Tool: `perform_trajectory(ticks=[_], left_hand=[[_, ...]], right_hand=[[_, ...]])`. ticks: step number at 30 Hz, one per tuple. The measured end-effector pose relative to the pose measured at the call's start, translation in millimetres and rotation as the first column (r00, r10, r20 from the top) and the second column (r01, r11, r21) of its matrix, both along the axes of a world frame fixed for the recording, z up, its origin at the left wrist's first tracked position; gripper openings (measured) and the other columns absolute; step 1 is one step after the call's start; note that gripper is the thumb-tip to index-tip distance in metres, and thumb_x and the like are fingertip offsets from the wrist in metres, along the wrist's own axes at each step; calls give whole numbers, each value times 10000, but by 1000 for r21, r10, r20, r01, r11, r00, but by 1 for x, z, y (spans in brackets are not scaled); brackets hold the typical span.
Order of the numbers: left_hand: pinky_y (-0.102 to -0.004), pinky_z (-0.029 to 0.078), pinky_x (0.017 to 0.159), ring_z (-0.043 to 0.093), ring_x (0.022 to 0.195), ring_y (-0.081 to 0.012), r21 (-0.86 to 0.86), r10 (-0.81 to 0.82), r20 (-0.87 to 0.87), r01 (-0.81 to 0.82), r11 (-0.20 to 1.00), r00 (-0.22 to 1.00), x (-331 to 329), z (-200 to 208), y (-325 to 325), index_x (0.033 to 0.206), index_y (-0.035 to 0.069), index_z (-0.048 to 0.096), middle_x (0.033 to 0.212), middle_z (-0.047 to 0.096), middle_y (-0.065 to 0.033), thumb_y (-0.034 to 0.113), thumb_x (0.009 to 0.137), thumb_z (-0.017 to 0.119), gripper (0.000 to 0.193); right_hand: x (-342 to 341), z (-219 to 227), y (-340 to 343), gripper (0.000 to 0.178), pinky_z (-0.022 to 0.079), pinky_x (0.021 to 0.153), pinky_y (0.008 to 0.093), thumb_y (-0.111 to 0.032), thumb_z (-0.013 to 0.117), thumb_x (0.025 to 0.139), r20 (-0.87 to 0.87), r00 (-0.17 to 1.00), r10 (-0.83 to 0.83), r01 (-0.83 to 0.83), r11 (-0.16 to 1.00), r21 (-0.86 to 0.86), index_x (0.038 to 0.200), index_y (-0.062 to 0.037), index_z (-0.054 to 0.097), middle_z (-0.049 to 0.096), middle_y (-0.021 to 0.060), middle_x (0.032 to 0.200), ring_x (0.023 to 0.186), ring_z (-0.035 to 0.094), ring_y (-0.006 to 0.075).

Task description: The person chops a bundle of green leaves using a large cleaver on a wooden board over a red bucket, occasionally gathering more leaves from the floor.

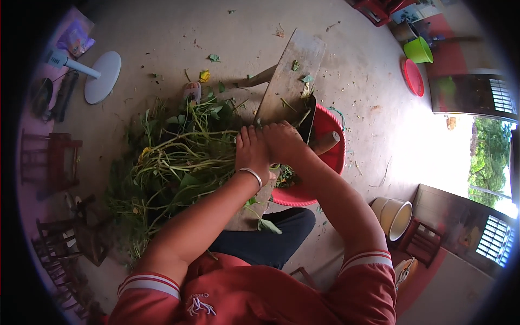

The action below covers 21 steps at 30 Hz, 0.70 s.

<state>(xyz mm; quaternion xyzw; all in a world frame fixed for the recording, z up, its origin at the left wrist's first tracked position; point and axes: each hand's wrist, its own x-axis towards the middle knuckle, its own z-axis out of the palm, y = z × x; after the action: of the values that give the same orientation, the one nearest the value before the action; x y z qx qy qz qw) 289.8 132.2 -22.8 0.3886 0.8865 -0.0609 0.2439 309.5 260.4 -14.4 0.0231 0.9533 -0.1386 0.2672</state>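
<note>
My left hand (253, 154), with a bracelet (252, 176) on its wrist, is closed around the ends of long green leafy vines (189, 157). Right against it, my right hand (285, 142) curls its fingers above a narrow wooden bench (277, 100); what lies in its grip is hidden. A dark metal blade (307, 122) shows just past my right hand at the bench's right edge. Under that edge stands a red basin (335, 162) with chopped green bits (284, 179) inside. The vines spread in a large heap to the left of the bench.
A bench leg (326, 143) sticks out over the basin. Leaf scraps and a yellow flower (204, 76) litter the floor. A white fan (103, 77) lies at the far left, with wooden chairs (67, 233) below it. Pale buckets (392, 216) stand on the right, near a bright doorway (455, 151).
</note>
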Motion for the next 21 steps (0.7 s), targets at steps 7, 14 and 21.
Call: perform_trajectory(ticks=[7, 14, 21], left_hand=[[-492, 332, 1093, 458, 1258, -322, 159, -120, 22, 115, 981, 992, -22, -27, -2, 1334, 115, 536, 1345, 476, -132, 546, 619, 848, 891], [-426, 476, 878, 560, 1098, -269, 233, -234, -5, 229, 945, 972, -35, -13, 1, 1185, 68, 514, 1158, 545, -95, 376, 639, 899, 735], [-411, 464, 896, 547, 1091, -282, 219, -342, -31, 340, 914, 939, -37, -12, -1, 1266, 69, 497, 1171, 542, -95, 345, 652, 885, 777]], right_hand=[[-8, -14, 7, 690, 566, 854, 453, -355, 900, 527, 144, 989, -45, 59, 994, -97, 1054, 13, 648, 703, 198, 954, 940, 703, 369], [49, 61, 12, 467, 389, 1069, 457, -228, 793, 772, -752, 627, -202, 377, 924, 66, 1165, -43, 621, 611, 148, 1202, 1230, 503, 343], [50, 34, 48, 301, 495, 576, 287, -116, 647, 891, -73, 89, -993, 543, 110, -832, 1154, -16, 538, 644, 91, 767, 609, 618, 176]])
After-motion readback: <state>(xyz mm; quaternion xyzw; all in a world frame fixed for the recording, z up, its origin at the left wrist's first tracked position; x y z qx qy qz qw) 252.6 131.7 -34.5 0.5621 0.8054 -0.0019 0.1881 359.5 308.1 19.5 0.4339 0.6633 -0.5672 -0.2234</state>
